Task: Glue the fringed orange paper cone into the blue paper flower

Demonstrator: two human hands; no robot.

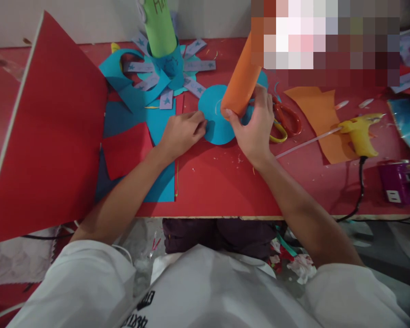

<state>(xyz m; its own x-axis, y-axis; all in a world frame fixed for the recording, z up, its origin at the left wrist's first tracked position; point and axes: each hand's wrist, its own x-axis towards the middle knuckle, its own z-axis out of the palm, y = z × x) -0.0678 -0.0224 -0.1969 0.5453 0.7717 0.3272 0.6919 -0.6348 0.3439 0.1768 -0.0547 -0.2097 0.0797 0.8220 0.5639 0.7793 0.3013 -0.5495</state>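
Note:
My right hand (254, 125) grips the lower end of an orange paper tube (242, 79), which leans up and to the right. The tube's base rests on a round blue paper disc (218, 130) on the red table. At the disc's left edge, the curled fingers of my left hand (186, 132) pinch the paper; the fingertips are partly hidden. Scissors with orange and yellow handles (289, 118) lie just right of my right hand. The top of the tube runs into a blurred patch.
Behind stands a green tube (160, 32) in a blue base with lilac paper strips. A red board (54, 136) rises at left, beside blue sheets (164, 182) and a red paper piece (128, 150). At right lie a yellow glue gun (362, 136), orange paper (314, 109) and a purple device (399, 182).

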